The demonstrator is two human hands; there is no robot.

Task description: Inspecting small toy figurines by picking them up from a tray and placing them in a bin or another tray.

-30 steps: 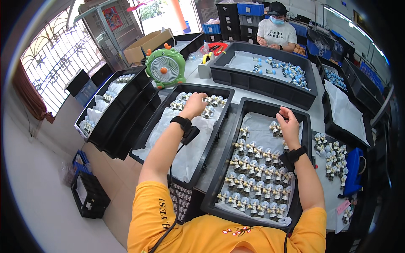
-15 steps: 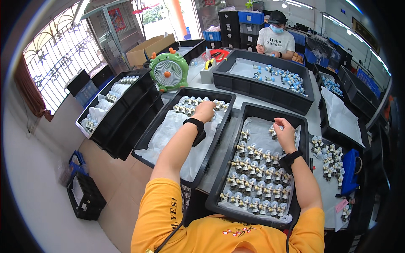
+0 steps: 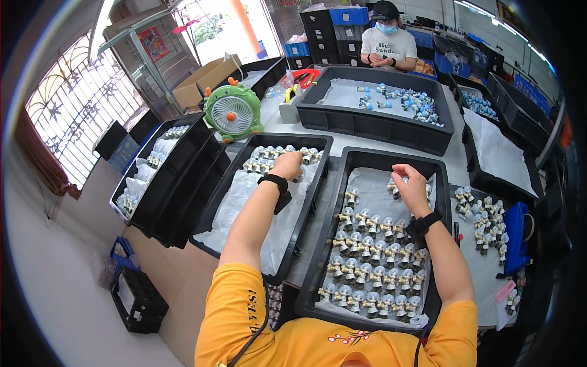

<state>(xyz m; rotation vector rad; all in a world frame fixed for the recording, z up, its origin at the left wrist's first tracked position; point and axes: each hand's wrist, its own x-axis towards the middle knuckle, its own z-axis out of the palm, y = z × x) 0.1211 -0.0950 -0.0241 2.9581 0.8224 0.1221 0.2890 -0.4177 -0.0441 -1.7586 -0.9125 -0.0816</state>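
Note:
My left hand reaches into the left black tray, its fingers bent down at the rows of small figurines with pale hair along the far end. Its fingertips are hidden, so what they grip cannot be made out. Over the far part of the right black tray, my right hand is curled, thumb and fingers closed about a small figurine that shows partly under them. Nearer me in that tray, several rows of like figurines lie on a white liner.
More figurines lie loose on the table at right, beside a blue case. Farther back stand a green fan, a tape dispenser and a large black bin of blue-topped pieces. A co-worker is behind it. Stacked trays stand at left.
The whole view has shifted slightly. My left hand stays at the figurine rows with a small shift, and my right hand hardly moves. The co-worker's hands have come together.

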